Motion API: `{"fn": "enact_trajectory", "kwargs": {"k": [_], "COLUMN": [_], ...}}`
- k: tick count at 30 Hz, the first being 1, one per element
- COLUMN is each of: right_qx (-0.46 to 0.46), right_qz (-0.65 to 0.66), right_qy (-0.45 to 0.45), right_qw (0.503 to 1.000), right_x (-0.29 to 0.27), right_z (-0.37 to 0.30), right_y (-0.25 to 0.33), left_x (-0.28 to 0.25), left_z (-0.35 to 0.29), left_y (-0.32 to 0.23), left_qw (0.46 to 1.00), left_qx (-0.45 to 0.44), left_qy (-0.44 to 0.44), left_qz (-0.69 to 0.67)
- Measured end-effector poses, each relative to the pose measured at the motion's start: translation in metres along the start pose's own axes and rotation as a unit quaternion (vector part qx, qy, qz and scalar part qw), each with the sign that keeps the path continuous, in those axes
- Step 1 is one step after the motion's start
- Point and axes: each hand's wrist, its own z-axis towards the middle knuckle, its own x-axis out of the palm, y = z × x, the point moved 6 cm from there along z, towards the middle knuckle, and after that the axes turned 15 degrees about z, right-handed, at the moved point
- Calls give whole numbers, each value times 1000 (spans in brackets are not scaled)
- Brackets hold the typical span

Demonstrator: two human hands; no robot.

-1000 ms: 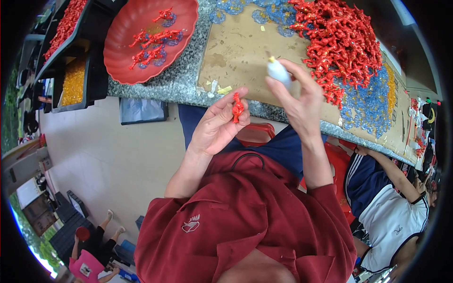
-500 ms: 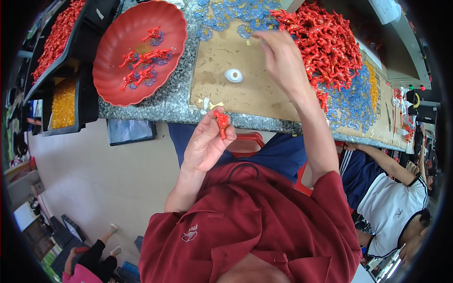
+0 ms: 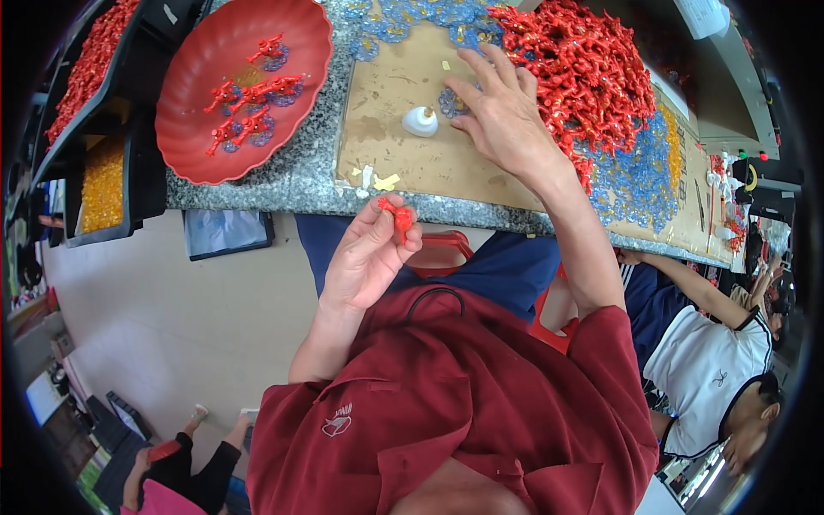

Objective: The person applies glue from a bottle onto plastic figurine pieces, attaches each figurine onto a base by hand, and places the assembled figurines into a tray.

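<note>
Head view: just off the near edge of the surface (image 3: 292,187), your left hand (image 3: 362,262) pinches a red figure (image 3: 401,221); your right hand (image 3: 508,116) spreads wide beside a blue disc (image 3: 450,103). A few figures on discs (image 3: 257,96) look done on the red plate (image 3: 190,90); the heaped figures (image 3: 575,73) seem left.

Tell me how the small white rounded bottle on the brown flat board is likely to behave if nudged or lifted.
The small white rounded bottle looks like smooth plastic, so it is probably light and perhaps a little slippery. Its bulging sides narrow to a tan tip, so a sideways nudge might make it rock or tip on the brown flat board.
</note>
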Motion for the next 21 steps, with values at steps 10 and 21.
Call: {"fn": "enact_trajectory", "kwargs": {"k": [10,21], "right_qx": [173,217], "right_qz": [313,640], "right_qy": [-24,-2], "right_qw": [933,737], "right_x": [-18,5], "right_z": [-53,-107], "right_y": [11,5], "left_x": [20,29], "left_z": [18,30], "left_y": [9,26], "left_qw": [1000,997], "left_qx": [-23,-28], "left_qy": [9,33], "left_qz": [17,69]}}
